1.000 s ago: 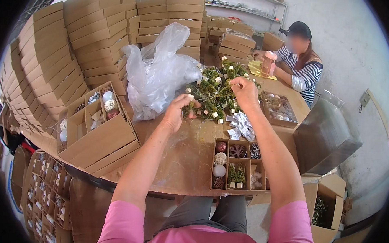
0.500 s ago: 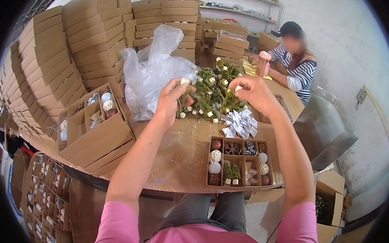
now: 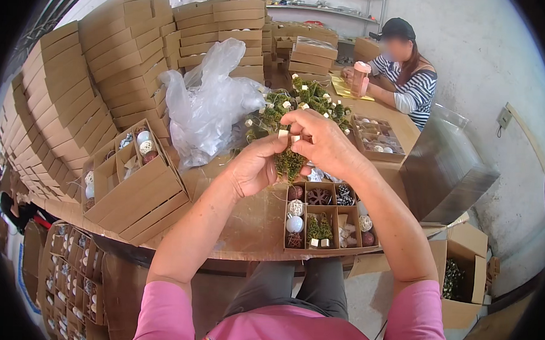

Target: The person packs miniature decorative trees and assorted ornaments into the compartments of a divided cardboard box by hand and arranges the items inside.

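Observation:
My left hand (image 3: 253,163) and my right hand (image 3: 322,142) meet above the table, each pinching a pale cube end of a small mossy green tree ornament (image 3: 290,164). The green parts hang down between my fingers and overlap. Just beyond lies a heap of similar tree ornaments (image 3: 312,99), partly hidden by my hands. Below my right wrist sits a divided cardboard box (image 3: 336,252). Its cells hold a white ball (image 3: 294,224), a brown snowflake (image 3: 319,197), pinecones (image 3: 345,195) and two tree ornaments (image 3: 319,230). My right hand mostly covers some silvery-white pieces (image 3: 318,175).
A clear plastic bag (image 3: 211,106) lies left of the heap. Tall stacks of cardboard boxes (image 3: 126,48) line the left, with filled boxes (image 3: 140,194) nearer. Another filled box (image 3: 376,152) is at right. A co-worker (image 3: 410,79) sits across, near a pink bottle (image 3: 360,79).
My hands, apart over the heap before, have come together and nearer to me with the tree ornaments. The view has shifted slightly, and the filled box at right shows more.

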`<state>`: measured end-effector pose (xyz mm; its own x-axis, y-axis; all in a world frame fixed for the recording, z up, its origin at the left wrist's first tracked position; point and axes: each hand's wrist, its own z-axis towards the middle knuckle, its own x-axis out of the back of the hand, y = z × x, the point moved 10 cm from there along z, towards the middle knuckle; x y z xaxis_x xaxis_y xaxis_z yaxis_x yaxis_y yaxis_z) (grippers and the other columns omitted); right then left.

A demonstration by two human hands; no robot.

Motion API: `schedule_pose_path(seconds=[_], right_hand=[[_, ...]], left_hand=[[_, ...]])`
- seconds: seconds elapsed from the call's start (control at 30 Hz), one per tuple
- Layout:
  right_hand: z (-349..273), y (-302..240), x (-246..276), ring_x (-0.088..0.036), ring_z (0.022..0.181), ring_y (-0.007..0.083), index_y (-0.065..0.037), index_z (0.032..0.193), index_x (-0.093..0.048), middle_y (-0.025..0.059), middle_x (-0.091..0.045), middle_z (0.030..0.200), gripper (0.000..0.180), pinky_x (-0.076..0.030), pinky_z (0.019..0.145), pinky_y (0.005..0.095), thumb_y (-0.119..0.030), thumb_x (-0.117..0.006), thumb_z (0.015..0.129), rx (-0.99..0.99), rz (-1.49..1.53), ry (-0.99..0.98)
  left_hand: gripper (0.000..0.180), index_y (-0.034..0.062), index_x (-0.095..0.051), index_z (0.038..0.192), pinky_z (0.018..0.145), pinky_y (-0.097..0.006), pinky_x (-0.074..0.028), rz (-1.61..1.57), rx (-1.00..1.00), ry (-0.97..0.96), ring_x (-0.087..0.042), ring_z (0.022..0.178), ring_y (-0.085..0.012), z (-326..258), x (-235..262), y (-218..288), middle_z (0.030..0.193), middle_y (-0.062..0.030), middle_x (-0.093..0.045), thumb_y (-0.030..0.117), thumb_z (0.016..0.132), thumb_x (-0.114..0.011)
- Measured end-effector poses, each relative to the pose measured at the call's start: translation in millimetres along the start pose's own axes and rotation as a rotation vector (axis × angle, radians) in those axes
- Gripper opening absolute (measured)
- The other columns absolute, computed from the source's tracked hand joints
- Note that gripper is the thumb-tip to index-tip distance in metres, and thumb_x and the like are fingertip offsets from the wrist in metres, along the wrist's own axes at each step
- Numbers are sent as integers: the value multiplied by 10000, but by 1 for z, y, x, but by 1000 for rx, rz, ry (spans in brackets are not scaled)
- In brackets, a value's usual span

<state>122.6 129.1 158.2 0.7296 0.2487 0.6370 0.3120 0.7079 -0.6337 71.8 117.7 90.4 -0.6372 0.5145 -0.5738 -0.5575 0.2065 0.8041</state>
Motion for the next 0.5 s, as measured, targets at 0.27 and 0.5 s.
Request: schedule_pose_path(seconds=[0.27, 0.5], right_hand=[[-48, -26, -1, -536, 745, 232, -25, 881, -570, 99, -517, 837, 173, -447, 623, 326, -52, -638, 725, 293, -258, 348], [-57, -32, -39, -527, 812, 254, -15, 819, -583, 87, -524, 878, 106, -449, 692, 324, 0, -619, 720, 404, -161, 191]], left_hand=[[235, 50, -492, 1109, 770, -368, -500, -156, -239, 445, -590, 893, -217, -9, 37, 4, 995, -102, -593, 175, 910, -499], [210, 57, -460, 1107, 756, -389, -510, -132, -265, 484, -584, 855, -224, -4, 44, -5, 987, -95, -555, 142, 916, -480]])
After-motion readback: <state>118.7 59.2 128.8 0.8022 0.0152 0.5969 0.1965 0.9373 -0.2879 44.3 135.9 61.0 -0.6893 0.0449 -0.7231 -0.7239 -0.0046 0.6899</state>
